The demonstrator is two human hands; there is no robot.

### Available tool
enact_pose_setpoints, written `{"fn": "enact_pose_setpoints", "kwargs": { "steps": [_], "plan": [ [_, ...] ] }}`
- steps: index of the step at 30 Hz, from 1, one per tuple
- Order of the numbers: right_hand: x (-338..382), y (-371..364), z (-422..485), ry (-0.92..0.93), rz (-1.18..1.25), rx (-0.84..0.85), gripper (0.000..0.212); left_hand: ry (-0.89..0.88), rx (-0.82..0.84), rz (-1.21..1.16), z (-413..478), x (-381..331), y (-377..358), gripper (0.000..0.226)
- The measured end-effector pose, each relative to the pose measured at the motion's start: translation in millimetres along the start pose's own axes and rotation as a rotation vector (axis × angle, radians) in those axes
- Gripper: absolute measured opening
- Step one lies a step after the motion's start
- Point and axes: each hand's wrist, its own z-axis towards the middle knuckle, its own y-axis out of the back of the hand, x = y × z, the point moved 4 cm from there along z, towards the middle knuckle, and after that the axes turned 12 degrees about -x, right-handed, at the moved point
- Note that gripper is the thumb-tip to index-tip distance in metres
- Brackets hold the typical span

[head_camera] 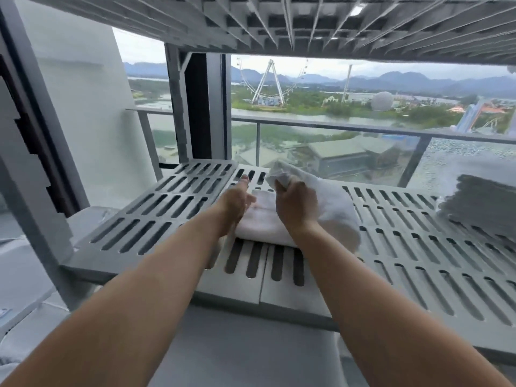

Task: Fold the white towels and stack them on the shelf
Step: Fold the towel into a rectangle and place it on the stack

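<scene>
**Handling a soft white towel (pixel 332 210) on the shelf (pixel 418 247)**

The towel is lying on the slotted shelf, light and limp, likely slumping if lifted by one corner. The right hand (pixel 296 208) is gripping a bunched corner, fingers curled round the cloth. The left hand (pixel 237 202) is resting straight-fingered against the folded edge, the better place to hold.

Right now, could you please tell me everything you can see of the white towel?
The towel is white, soft terry-looking cloth, partly folded. Its near part lies flat in thick layers on the slotted grey shelf; its far end is bunched and lifted. The right hand grips that raised corner, while the left hand, fingers straight, rests against the flat part's left side. Its right side bulges loosely.
</scene>
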Motion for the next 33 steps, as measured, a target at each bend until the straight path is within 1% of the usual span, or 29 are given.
{"fn": "enact_pose_setpoints", "kwargs": {
  "steps": [3, 5, 8, 11, 14, 16, 18, 20, 21, 22, 23, 25, 26, 28, 30, 33],
  "plan": [
    [3.6, -16.7, -14.7, 0.099, -0.07, 0.049, 0.032, 0.007, 0.038, 0.008, 20.0, -0.3, 11.0, 0.072],
    [7.1, -20.5, -22.1, 0.188, -0.124, 0.062, 0.032, 0.01, 0.058, 0.01, 22.8, -2.9, 16.4, 0.073],
    [13.9, -22.3, -27.7, 0.269, -0.238, 0.082, 0.029, 0.027, 0.095, 0.024, 37.3, -2.5, 18.1, 0.074],
    [15.5, -22.1, -34.4, 0.329, -0.329, 0.106, 0.029, -0.011, 0.125, 0.073, 42.0, -6.4, 15.2, 0.065],
    [13.3, -20.3, -44.2, 0.409, -0.362, 0.17, 0.031, -0.1, 0.088, 0.192, 46.7, -12.3, 10.5, 0.054],
    [10.9, -20.8, -50.5, 0.453, -0.336, 0.254, 0.04, -0.169, 0.06, 0.311, 52.6, -17.0, 5.8, 0.048],
    [8.3, -22.2, -56.6, 0.496, -0.355, 0.363, 0.061, -0.289, 0.016, 0.502, 58.8, -24.2, 2.4, 0.042],
    [6.5, -23.4, -62.6, 0.556, -0.409, 0.412, 0.079, -0.439, -0.084, 0.724, 61.2, -32.9, 0.9, 0.041],
    [5.7, -23.8, -65.1, 0.57, -0.423, 0.421, 0.084, -0.53, -0.156, 0.81, 60.7, -38.8, 0.0, 0.043],
    [5.5, -23.8, -66.7, 0.576, -0.428, 0.429, 0.087, -0.615, -0.201, 0.842, 60.7, -44.6, -3.2, 0.045],
    [5.5, -23.7, -67.6, 0.579, -0.43, 0.434, 0.087, -0.683, -0.192, 0.833, 61.1, -49.0, -8.2, 0.047],
    [6.9, -22.4, -68.5, 0.584, -0.417, 0.425, 0.08, -0.77, -0.08, 0.811, 62.0, -54.7, -23.0, 0.05],
    [7.6, -21.4, -68.4, 0.582, -0.398, 0.41, 0.074, -0.787, -0.039, 0.821, 63.1, -55.7, -29.9, 0.053],
    [9.9, -18.3, -67.9, 0.571, -0.357, 0.371, 0.061, -0.777, -0.014, 0.846, 67.8, -54.1, -38.9, 0.053],
    [13.4, -14.2, -67.8, 0.562, -0.325, 0.311, 0.049, -0.742, -0.011, 0.854, 73.1, -49.6, -43.4, 0.043],
    [18.3, -1.2, -64.2, 0.527, -0.21, 0.088, 0.033, -0.742, -0.012, 0.786, 76.3, -49.8, -45.7, 0.024]
  ]
}}
